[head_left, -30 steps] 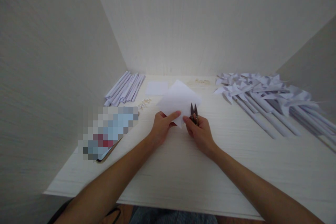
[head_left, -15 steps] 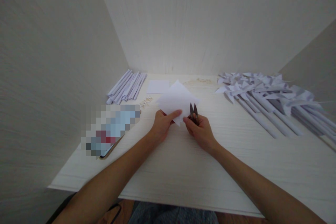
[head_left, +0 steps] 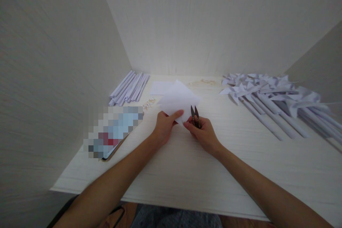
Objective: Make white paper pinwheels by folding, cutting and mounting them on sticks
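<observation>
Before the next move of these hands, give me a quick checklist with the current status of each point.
1. Paper sheet gripped by the left hand: ok, thumb on top near the lower corner.
2. Snips secure in the right hand: ok, blades pointing away from the person.
3. Snips closed: not ok, their tips stand apart.
4. Left thumb clear of the blades: ok, a visible gap lies between them.
5. Cuts in the sheet complete: cannot tell, too faint to see.
6. Finished-looking pinwheels clear of both hands: ok, they lie farther right on the table.
</observation>
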